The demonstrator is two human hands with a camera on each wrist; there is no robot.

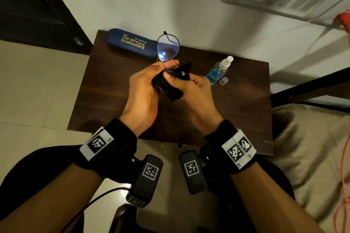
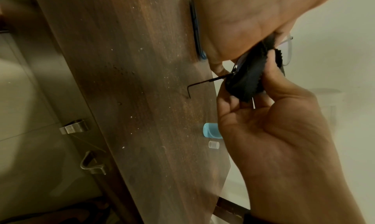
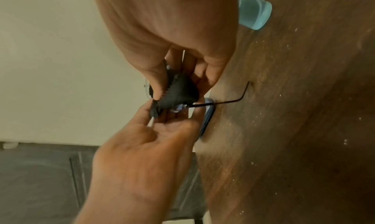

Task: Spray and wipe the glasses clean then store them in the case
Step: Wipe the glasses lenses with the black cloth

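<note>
A pair of thin metal-rimmed glasses point(image 1: 167, 48) is held above the centre of a dark wooden table point(image 1: 113, 100), one lens standing up toward 12 o'clock with a pale blue sheen on it. The frame is pinched near the bridge by the left hand point(image 1: 145, 89), thumb on top and fingers curled beneath. The other lens is wrapped in a black cleaning cloth point(image 1: 173, 83) with a zigzag edge, which is pinched around it by the thumb and fingers of the right hand point(image 1: 195, 92). In the left wrist view a thin black temple arm point(image 2: 202, 83) with a hooked tip is seen sticking out from the cloth over the table.

At 11 o'clock on the table a closed navy glasses case point(image 1: 130, 44) is laid, printed in gold with "SHA OPTICALS"; the smaller lines below cannot be read. At 2 o'clock a clear spray bottle point(image 1: 219, 71) of blue liquid with a white nozzle is lying on its side, its clear cap point(image 1: 223, 81) just beside it. Black wrist straps point(image 1: 234, 149) with square black-and-white markers are worn.
</note>
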